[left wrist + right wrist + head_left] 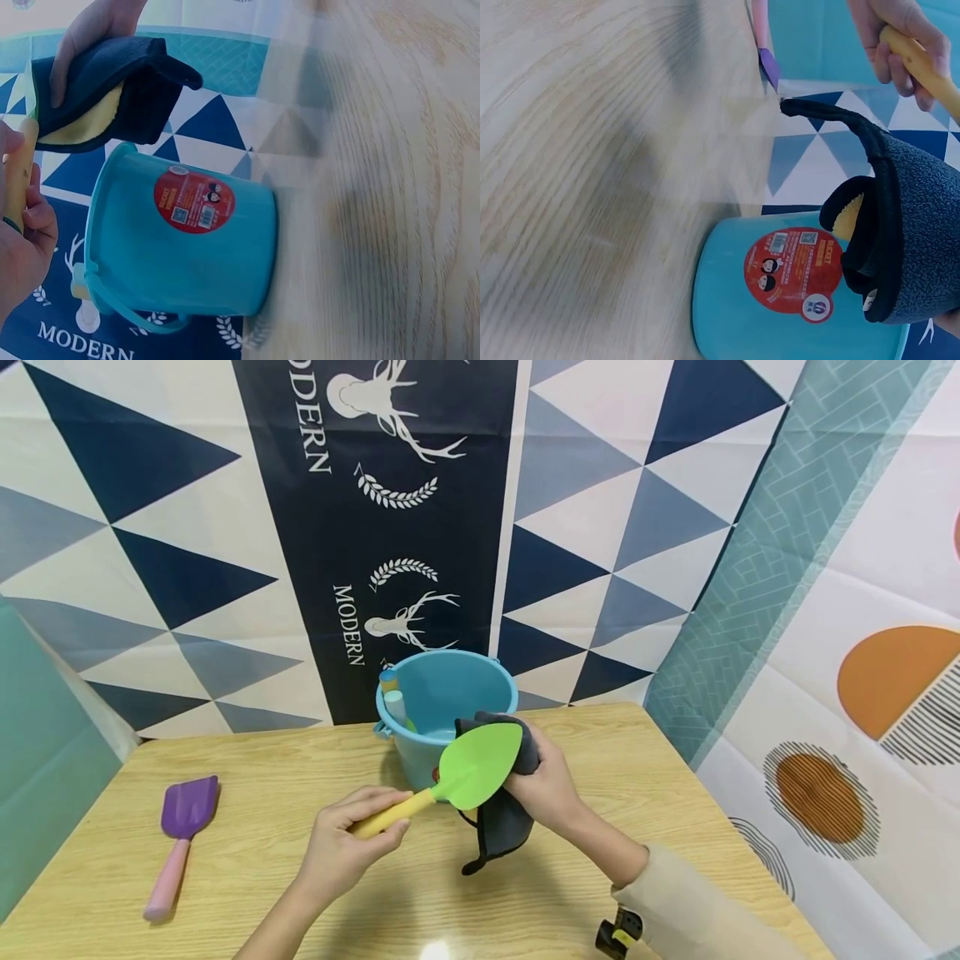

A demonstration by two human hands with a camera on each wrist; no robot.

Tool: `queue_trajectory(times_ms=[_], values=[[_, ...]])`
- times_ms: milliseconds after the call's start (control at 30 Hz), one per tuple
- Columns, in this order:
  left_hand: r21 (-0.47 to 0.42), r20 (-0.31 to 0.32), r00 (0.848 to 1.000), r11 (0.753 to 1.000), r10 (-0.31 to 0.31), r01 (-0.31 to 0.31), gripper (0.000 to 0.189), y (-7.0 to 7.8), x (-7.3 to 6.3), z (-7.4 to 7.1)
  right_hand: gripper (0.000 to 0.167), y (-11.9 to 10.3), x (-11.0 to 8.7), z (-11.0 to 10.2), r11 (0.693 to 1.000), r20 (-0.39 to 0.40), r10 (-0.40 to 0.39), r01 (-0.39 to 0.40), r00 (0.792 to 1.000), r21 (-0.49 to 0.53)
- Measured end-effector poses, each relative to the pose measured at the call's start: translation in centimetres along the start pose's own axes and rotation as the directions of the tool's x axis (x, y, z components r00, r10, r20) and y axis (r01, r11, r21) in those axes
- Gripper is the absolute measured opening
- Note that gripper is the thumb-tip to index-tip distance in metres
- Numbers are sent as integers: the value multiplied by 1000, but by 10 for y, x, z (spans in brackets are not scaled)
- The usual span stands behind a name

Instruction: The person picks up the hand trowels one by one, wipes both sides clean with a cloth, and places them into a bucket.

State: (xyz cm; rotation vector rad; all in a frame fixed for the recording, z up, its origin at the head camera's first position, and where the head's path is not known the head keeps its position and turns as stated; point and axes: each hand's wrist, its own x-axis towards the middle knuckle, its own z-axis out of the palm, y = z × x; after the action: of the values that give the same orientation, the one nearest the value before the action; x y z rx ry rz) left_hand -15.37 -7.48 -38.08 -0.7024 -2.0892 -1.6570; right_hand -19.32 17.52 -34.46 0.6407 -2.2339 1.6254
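My left hand (337,839) grips the yellow handle of a toy shovel (480,764), its green blade tilted up in front of the bucket. In my right hand (551,789) is a dark grey cloth (506,831) with black edging, bunched at the blade's right side and behind it, one corner hanging down. The left wrist view shows the cloth's yellow underside (90,124). Behind both hands a blue bucket (416,760) stands upright on the table, with a round red label (795,274) on its wall. The blade hides part of my right fingers in the head view.
A purple toy shovel (187,810) with a pink handle lies on the wooden table (285,793) at the left. A pale blue handle (395,703) and a blue-and-yellow one lean inside the bucket. Patterned wall sheets (585,527) rise behind the table's back edge.
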Motion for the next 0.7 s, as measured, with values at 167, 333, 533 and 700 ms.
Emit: queue_trajectory(times_ms=[167, 333, 533, 700], values=[[-27, 20, 1000, 1000, -12, 12, 27, 3, 1, 2, 45, 3, -5, 6, 997, 58, -57, 60, 997, -54], [-29, 20, 1000, 999, -17, 18, 27, 4, 1, 2, 34, 5, -9, 9, 997, 130, -67, 72, 989, -39], [-7, -3, 1000, 1000, -7, 7, 27, 1, -1, -1, 40, 2, -7, 6, 996, 110, -20, 29, 994, -79], [25, -36, 999, 999, -29, 30, 26, -3, -3, -6, 49, -2, -1, -2, 998, 22, -7, 8, 1000, -65]])
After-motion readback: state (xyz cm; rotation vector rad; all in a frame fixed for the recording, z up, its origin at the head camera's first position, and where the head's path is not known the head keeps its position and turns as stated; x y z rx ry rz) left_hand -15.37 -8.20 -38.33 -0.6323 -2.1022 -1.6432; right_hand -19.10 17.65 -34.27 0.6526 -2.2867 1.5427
